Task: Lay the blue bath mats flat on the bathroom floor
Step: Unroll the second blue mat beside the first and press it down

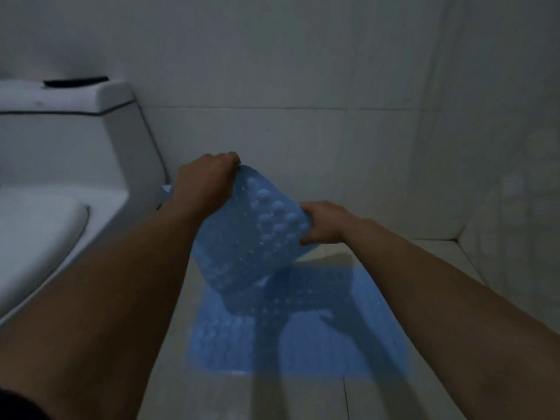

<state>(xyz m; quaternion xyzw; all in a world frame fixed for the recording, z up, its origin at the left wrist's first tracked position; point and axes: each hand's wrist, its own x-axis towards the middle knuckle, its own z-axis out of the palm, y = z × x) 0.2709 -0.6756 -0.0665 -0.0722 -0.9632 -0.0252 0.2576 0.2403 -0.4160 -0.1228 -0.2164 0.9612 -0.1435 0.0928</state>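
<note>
- Far left of our hands: toilet [60,183], lid down, w/ a dark flat item [75,81] on the tank. Can't tell what that item is. Not part of the job.
- Our left hand [206,184] is fisted tight around the top left edge of the held blue mat [254,234], knuckles up, fingers wrapped over the edge. It sits higher and further out than the other hand.
- Btwn the hands: that mat hangs curled and bowed, bumpy side (round bubbles or suckers) facing us, lower end drooping toward the floor. Def. not flat yet.
- Our right hand [324,222] pinches the mat's right edge, thumb on our side, fingers tucked behind; closed on it, lower and nearer than the left.
- Below both hands: a second blue mat [303,334] already lies flat on the tiled floor [303,398], arm shadows falling across it. The hanging end of the held one comes down over its far part; whether they touch, we can't tell.
- Beyond the right hand: the tiled wall corner [457,234], w/ a strip of bare floor btwn it and the flat mat.
- Progress, as we judge it: one mat down, one still in hand, so approx. half done. Left to do: uncurl the held mat, find it a spot, prob. the bare floor ahead of the flat one, and press it level.
- Any more mats beyond these two? None in view.
</note>
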